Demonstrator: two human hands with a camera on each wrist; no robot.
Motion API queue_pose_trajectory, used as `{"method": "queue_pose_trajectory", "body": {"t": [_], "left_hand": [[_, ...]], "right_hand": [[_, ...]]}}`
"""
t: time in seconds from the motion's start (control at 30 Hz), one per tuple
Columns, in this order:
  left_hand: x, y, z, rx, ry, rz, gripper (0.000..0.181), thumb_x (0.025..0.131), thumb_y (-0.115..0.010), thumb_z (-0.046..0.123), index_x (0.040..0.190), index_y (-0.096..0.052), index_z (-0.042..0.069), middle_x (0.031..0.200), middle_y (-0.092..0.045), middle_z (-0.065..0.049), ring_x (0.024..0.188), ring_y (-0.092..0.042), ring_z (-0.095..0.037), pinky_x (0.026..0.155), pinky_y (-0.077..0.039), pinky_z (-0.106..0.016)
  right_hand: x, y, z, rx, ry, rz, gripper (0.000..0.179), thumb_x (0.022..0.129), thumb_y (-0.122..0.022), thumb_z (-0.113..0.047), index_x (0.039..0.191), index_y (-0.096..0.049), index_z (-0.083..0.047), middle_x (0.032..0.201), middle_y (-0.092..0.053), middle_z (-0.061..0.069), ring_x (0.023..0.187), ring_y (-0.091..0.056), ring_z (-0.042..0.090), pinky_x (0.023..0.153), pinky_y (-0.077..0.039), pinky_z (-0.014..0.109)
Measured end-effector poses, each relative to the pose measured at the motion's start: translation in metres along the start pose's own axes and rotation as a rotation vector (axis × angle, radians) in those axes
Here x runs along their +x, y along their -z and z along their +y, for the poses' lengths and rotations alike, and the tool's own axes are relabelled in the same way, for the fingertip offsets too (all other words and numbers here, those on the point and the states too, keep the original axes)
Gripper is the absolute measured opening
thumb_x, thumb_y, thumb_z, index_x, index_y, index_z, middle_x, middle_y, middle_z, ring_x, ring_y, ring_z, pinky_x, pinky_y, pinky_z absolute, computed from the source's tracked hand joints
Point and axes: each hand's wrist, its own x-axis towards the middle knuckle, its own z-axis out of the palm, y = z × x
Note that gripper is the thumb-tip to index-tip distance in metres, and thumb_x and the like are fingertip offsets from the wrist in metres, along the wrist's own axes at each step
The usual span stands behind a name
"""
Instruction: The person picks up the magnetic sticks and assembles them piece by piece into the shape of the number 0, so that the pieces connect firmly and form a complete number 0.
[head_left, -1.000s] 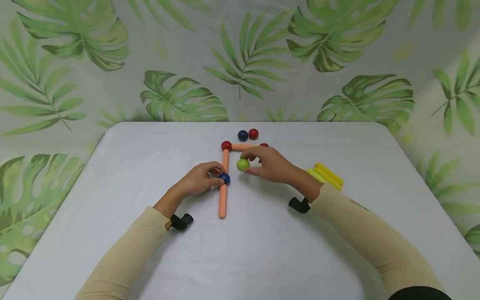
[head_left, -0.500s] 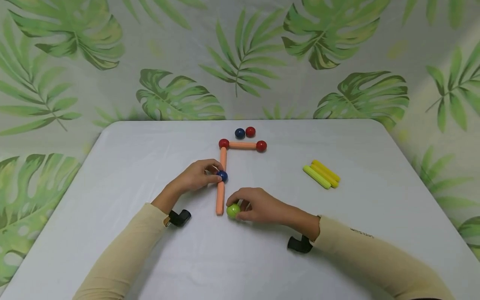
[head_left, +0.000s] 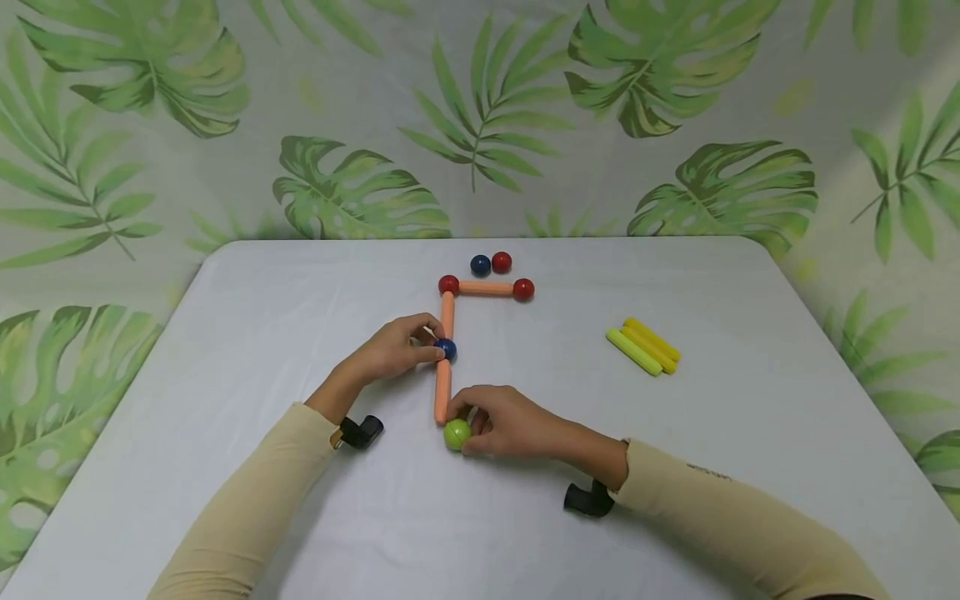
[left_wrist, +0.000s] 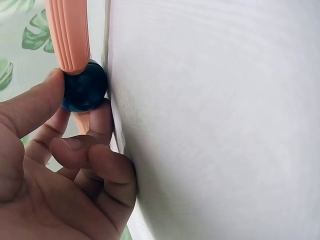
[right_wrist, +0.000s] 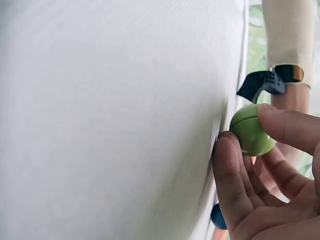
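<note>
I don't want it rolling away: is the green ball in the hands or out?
In: the right hand holds the green ball, thumb and fingers gripping it in the right wrist view.

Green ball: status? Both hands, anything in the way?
Right hand pinches green ball beside near end of lower orange stick; contact unclear. Left hand grips blue ball at stick's far end. No obstruction visible.

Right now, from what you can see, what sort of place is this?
Probably an indoor play or filming setup, judging by the white table, the leaf-print backdrop beyond it, the orange toy rods and the green toy ball.
</note>
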Motion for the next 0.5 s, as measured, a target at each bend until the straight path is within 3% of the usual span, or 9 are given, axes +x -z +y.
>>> {"method": "queue_pose_trajectory", "body": {"t": [0.5], "left_hand": [[-0.0005,0.0012,0.0005,-0.045,0.018,-0.026,0.020,0.095,-0.066,0.021,0.111,-0.059,0.012,0.116,-0.064,-0.016,0.093,-0.057,-0.023,0.070,-0.046,-0.027]], "right_hand": [[0.0093,-0.0106,-0.0086,-0.063,0.067,0.027,0.033,0.080,-0.081,-0.007,0.107,-0.061,-0.007,0.102,-0.063,0.003,0.084,-0.062,0.010,0.076,-0.054,0.018]]}}
